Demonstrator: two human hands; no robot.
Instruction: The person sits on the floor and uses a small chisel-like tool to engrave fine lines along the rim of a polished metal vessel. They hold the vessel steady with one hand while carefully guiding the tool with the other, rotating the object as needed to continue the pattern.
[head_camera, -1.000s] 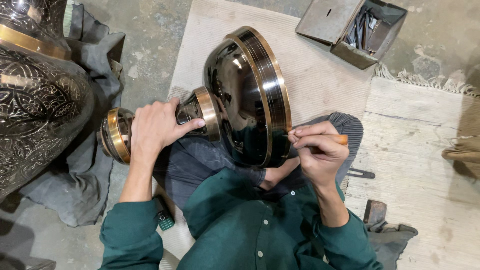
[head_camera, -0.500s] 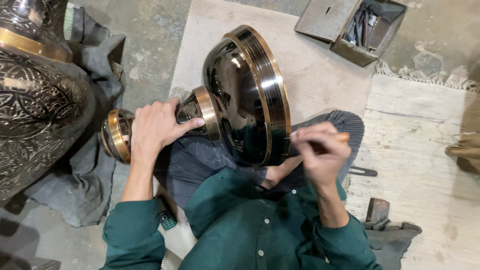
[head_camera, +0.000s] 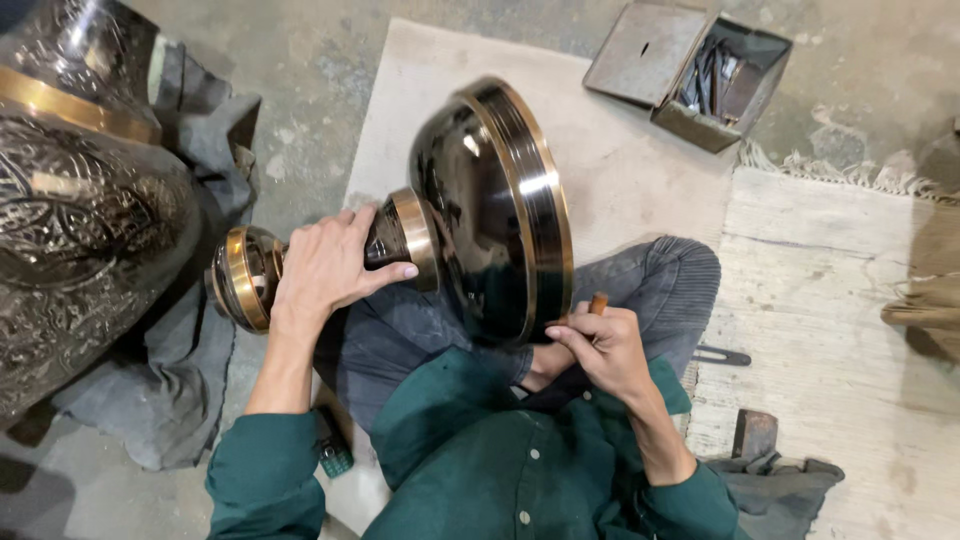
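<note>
The black metal bowl (head_camera: 490, 210), glossy with brass bands at rim and stem, lay on its side across the person's lap. The left hand (head_camera: 325, 268) was wrapped tight around its stem; the right hand (head_camera: 600, 345) pinched a wooden-handled tool (head_camera: 597, 303) against the rim at 5 o'clock. A pale mat (head_camera: 620, 170) covered the concrete floor (head_camera: 300, 60); an engraved vase (head_camera: 80, 200) stood at 9 o'clock, an open metal box (head_camera: 690, 70) at 1 o'clock.

**Green shirt, grey trousers**

The person wears a dark green button-up shirt (head_camera: 520, 470) with small pale buttons down the front. Its long sleeves are pushed up above the wrists, bunching near the elbows. Below it, dark grey trousers (head_camera: 650, 285) with fine ribbed creases at the knee. Both hands are bare.
</note>
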